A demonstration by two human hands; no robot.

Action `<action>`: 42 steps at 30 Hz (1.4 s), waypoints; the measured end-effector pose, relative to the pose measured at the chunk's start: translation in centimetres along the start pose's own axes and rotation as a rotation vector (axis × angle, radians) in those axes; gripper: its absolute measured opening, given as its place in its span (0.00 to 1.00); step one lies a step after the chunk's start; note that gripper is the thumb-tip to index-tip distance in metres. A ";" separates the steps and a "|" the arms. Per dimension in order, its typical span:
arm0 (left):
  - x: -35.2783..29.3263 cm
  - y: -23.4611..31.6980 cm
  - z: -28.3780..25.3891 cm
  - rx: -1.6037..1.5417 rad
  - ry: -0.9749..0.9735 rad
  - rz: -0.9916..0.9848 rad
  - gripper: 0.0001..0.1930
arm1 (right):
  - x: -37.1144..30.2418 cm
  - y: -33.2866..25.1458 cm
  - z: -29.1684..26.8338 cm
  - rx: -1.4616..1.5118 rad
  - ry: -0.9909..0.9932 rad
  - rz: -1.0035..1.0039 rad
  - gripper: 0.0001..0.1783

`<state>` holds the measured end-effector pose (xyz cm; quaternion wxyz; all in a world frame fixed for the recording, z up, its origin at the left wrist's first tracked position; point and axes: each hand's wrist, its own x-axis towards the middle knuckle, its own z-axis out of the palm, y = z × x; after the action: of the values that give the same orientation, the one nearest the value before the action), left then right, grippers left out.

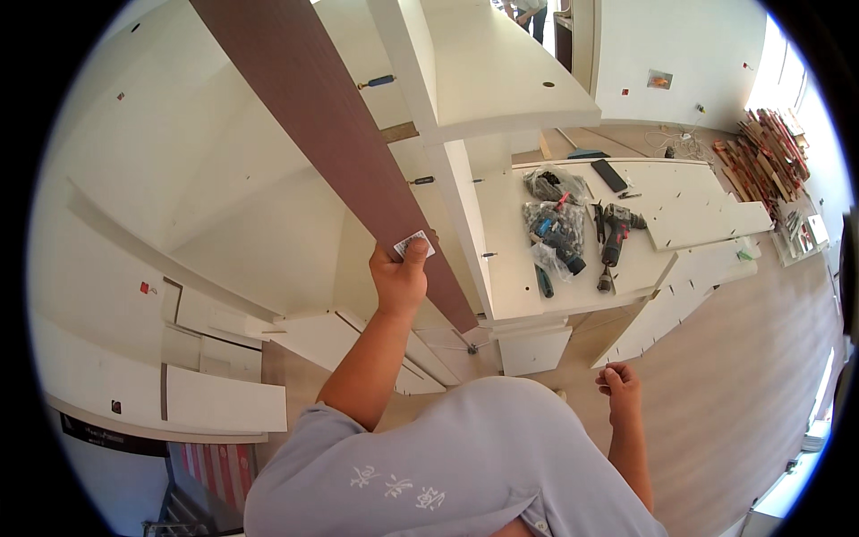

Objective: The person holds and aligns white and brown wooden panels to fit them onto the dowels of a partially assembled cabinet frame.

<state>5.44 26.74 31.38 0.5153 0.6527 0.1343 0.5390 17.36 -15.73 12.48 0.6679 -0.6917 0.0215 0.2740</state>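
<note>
My left hand [400,279] is closed around the edge of a long reddish-brown board [335,152], its thumb across a small white label [414,244]. The board slants from the upper left down to a white cabinet frame [465,210]. Blue-tipped connecting bolts [379,81] stick out of white panel edges beside it. Low on the right, my right hand [620,390] hangs in the air with curled fingers pinched together. Whatever they may hold is too small to make out. Near that hand stands a white panel [658,300] with several pegs along it.
On a white panel top lie a black-and-red cordless drill [617,234], a clear bag of hardware [553,225], a second drill [562,253] and a phone [609,175]. Wood strips [765,161] are piled at the far right. Another person [530,16] stands at the top.
</note>
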 end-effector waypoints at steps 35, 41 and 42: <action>2.4 3.3 -0.1 -0.016 -0.115 -0.072 0.37 | 9.0 -12.5 7.0 0.053 -0.306 -0.463 0.07; 2.4 3.3 -0.1 -0.060 -0.103 -0.131 0.32 | 2.5 -38.3 13.4 -0.005 -0.493 -1.436 0.15; 2.4 3.1 -0.2 -0.074 -0.096 -0.144 0.31 | 1.5 -41.5 15.3 -0.037 -0.526 -1.488 0.19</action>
<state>5.01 27.21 35.27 0.5823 0.6469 0.1360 0.4732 29.67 3.51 50.41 0.6473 -0.4477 -0.6103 -0.0900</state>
